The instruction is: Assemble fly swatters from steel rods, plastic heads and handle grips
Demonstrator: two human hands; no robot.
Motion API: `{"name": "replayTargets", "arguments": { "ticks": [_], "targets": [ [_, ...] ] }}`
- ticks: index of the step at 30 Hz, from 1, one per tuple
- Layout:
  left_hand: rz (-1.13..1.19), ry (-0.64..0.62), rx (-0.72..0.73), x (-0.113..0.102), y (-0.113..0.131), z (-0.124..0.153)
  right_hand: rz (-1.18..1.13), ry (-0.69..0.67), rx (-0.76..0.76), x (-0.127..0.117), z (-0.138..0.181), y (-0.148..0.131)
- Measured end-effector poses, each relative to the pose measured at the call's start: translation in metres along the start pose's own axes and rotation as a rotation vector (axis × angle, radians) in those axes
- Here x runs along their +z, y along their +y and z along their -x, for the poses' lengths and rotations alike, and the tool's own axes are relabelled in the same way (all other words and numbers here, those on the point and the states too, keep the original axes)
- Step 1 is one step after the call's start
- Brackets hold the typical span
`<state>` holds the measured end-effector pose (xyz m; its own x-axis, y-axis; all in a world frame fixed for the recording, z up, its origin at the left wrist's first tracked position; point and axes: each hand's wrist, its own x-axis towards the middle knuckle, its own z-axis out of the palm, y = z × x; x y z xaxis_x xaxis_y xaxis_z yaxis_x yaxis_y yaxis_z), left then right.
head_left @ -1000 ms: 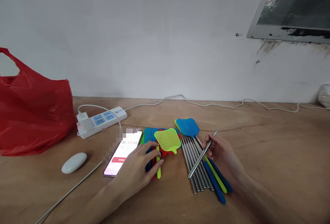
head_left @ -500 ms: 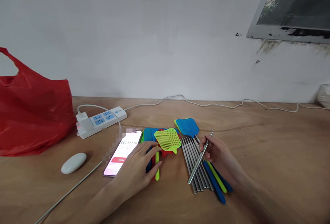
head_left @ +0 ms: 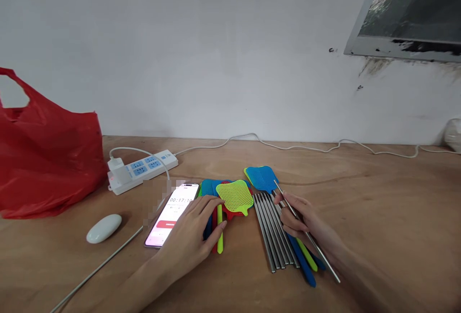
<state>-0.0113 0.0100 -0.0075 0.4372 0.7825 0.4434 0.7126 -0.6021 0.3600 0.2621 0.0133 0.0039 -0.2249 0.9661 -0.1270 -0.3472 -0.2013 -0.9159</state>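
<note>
My right hand pinches a slim metal rod, which slants from upper left down to the right past the wrist. Below and left of it, several silver rods lie side by side. Blue handles and a yellow-green handle poke out under the right hand. My left hand lies with fingers stretched over a pile of loose fly swatter parts, its fingertips by a yellow-green swatter head. A yellow-green handle shows beside its thumb. A blue swatter head lies beyond the rods.
A lit phone lies partly under my left forearm and hand. A white power strip with a plugged-in charger, a white oval object and a red plastic bag are on the left. A cable runs along the wall.
My right hand has turned the rod, so its lower end now points right instead of left. The left hand has hardly moved.
</note>
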Motion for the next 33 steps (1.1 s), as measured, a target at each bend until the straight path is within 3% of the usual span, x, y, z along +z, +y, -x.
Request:
{"name": "replayTargets", "arguments": {
  "ticks": [10,19,26,33],
  "targets": [
    [0.074,0.002,-0.008,-0.003,0.005,-0.001,-0.008,0.09,0.018,0.008,0.003,-0.009],
    [0.091,0.014,0.017,-0.005,0.006,-0.002,-0.075,0.219,-0.024,-0.002,-0.001,-0.004],
    [0.152,-0.038,0.152,-0.013,0.01,0.0,0.054,0.069,0.03,0.003,0.004,-0.007],
    [0.111,-0.047,0.163,-0.011,0.007,0.003,0.251,-0.098,0.061,0.005,0.004,0.006]
  ]
}}
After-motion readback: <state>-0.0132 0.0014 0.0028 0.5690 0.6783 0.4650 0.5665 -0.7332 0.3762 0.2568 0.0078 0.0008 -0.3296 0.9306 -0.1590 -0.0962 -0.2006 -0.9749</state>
